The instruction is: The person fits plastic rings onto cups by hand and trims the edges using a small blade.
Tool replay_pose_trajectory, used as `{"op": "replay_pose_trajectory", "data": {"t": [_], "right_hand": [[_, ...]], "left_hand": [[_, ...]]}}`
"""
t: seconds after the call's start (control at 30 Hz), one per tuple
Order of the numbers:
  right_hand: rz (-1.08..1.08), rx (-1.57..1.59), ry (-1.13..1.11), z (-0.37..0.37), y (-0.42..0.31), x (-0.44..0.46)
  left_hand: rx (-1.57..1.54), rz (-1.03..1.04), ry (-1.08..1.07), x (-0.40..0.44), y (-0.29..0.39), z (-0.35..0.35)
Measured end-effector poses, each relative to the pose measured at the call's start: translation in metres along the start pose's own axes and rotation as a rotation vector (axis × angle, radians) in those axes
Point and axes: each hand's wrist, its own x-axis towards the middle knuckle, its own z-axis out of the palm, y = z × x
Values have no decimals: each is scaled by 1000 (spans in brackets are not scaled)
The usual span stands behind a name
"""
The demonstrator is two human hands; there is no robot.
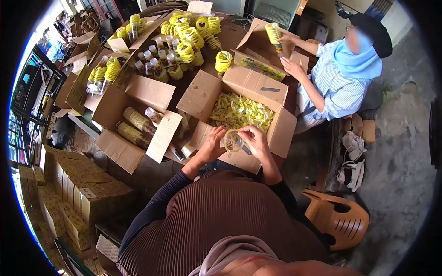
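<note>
A round, see-through piece with a yellow rim (234,140) is held up in front of my body; its exact kind is unclear. My left hand (212,145) grips its left edge with bent fingers. At the upper right edge, my right hand (256,141) pinches it between thumb and fingers. Just beyond both hands is an open cardboard box (198,94) with small yellow-and-clear wrapped pieces (241,110) heaped inside. The near flap lies below my hands.
Left stands an open box (149,92) holding bottles wound with yellow rings (136,118). More bottles (159,60) and yellow ring stacks (186,50) crowd the back. At right, a co-worker (340,73) holds a ring-wrapped bottle (275,34). An orange chair (338,218) stands behind right.
</note>
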Motion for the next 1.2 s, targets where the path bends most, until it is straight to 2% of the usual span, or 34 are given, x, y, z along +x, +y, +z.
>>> {"op": "replay_pose_trajectory", "data": {"t": [0.07,0.33,0.47,0.5,0.53,0.7,0.8,0.9,0.97,1.0,1.07,1.13,1.2], "right_hand": [[7,6,27,-1,2,-1],[-62,-89,138,1,11,-6],[57,-46,40,7,6,-13],[146,81,8,8,6,-13],[232,208,-26,7,6,-13],[242,276,-47,8,12,-15],[196,285,-23,11,14,-17],[209,209,-27,15,19,-18],[110,-2,49,19,31,-18],[112,1,35,20,24,-17],[72,-196,72,21,10,-17],[33,-235,63,22,11,-17],[-144,-382,91,22,11,-17]], "left_hand": [[-111,-107,8,-2,-1,-1],[-230,-54,-52,-8,10,-17],[-248,-118,34,-9,-7,-3],[-250,-117,33,-8,-7,-3],[-196,-127,61,-7,-6,-3],[-95,-120,131,-3,-8,-1],[3,-49,157,-1,-6,-1],[106,-11,198,1,-3,2],[111,-99,211,1,-2,5],[115,-110,218,0,-3,7],[147,-141,257,-2,-7,14],[186,-150,286,-2,-7,18],[170,-312,194,-4,-5,19]]}}
